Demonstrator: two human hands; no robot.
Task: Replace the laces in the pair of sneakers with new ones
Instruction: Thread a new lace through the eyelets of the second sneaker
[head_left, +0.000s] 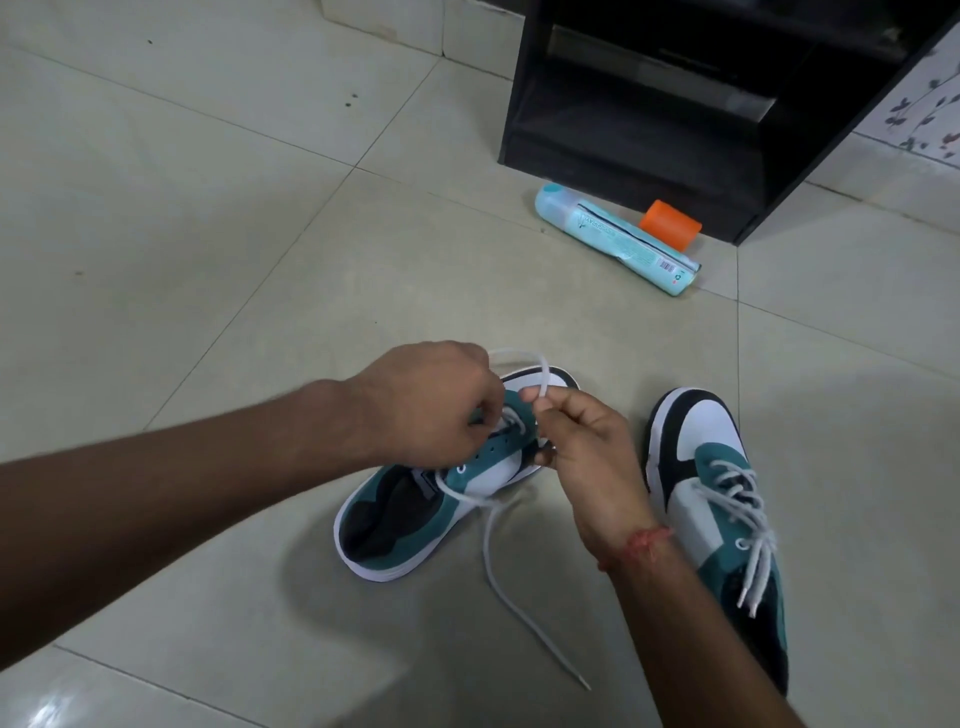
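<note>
Nearest the camera, a loose end of white lace (511, 592) trails across the tiled floor (208, 260) from the top eyelets of the left-hand sneaker (415, 512), which lies on the tiles with its toe pointing away. Over its eyelet rows the person's two hands work close together: the left hand (431, 405) has its fingers curled down at the lacing, apparently pinching a strand, though the fingertips are hidden; the right hand (576, 441) pinches a loop of the same lace between thumb and forefinger, the loop arching up between the hands. Just to the right stands the second sneaker (719, 514), fully threaded with a white lace, its ends hanging untied. By this showing, one shoe seems finished bar tying, and the other is partway through; whether its lace is going in or coming out cannot be told. Farther off lie a pale blue bottle (613, 239) and an orange cap (670, 223), beside a black cabinet (675, 104).
</note>
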